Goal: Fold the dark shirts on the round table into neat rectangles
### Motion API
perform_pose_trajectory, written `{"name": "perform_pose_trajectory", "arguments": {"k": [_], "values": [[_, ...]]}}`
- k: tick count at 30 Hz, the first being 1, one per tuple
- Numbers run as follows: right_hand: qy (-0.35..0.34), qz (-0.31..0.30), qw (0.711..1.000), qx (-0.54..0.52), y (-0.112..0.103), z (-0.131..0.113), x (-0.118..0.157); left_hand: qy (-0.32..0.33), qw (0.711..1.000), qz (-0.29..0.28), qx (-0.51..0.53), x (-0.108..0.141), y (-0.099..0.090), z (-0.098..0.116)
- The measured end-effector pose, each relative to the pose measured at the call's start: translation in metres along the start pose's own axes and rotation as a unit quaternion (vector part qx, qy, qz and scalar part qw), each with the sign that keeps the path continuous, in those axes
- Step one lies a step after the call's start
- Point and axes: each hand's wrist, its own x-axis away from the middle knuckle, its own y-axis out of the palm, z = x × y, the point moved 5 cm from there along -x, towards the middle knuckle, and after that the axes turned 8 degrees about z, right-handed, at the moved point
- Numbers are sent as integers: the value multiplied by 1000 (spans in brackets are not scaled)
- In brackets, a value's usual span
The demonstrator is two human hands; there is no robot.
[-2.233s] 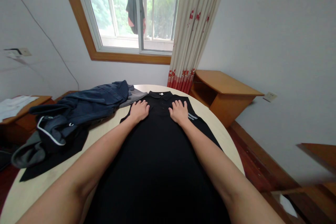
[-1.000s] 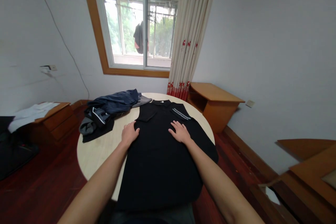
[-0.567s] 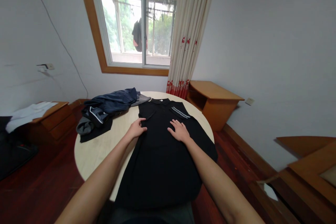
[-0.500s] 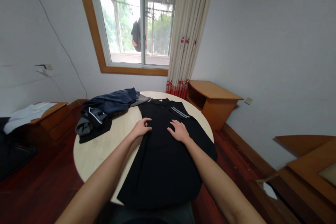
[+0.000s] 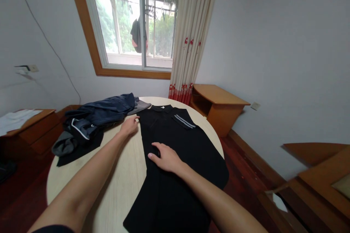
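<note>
A black polo shirt [image 5: 175, 142] lies spread on a round pale table [image 5: 120, 174], its collar towards the window. One sleeve, folded in over the chest on the right, shows two grey stripes. At the shirt's upper left edge, by the shoulder, my left hand [image 5: 130, 126] has its fingers curled together on the black cloth. My right hand [image 5: 167, 158] rests on the shirt's left-middle part, thumb and fingers apart. Below that hand, the shirt's left edge bends inward and then flares out to the hem.
Dark blue and grey clothes [image 5: 101, 113] are heaped at the table's back left. Behind the table stand a wooden cabinet [image 5: 221, 96] and a patterned curtain [image 5: 191, 40]. White papers [image 5: 19, 119] lie on a low wooden unit at the left.
My left hand has moved up and left to the shirt's shoulder edge. My right hand has shifted left and nearer to me. The view has turned slightly right.
</note>
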Motion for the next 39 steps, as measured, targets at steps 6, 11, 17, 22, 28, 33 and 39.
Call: {"name": "perform_pose_trajectory", "arguments": {"k": [6, 11, 17, 22, 28, 33, 39], "values": [[37, -54, 998, 23, 0, -11, -5, 71, 982, -63, -164, -38, 13, -4], [79, -28, 996, -10, -12, -3, -3, 99, 977, -77, -172, -66, 23, 4], [91, 17, 993, -73, -26, 11, 8, 114, 974, -77, -182, -93, 18, 32], [121, -6, 987, -109, -30, 25, 13, 154, 970, -64, -174, -105, 34, 76], [144, -72, 982, -101, -31, 43, 22, 162, 969, -86, -164, -92, 83, 84], [135, -118, 979, -91, -28, 47, 24, 106, 972, -129, -168, -89, 105, 59], [137, -115, 979, -98, -23, 50, 15, 79, 971, -148, -169, -107, 112, 41]]}}
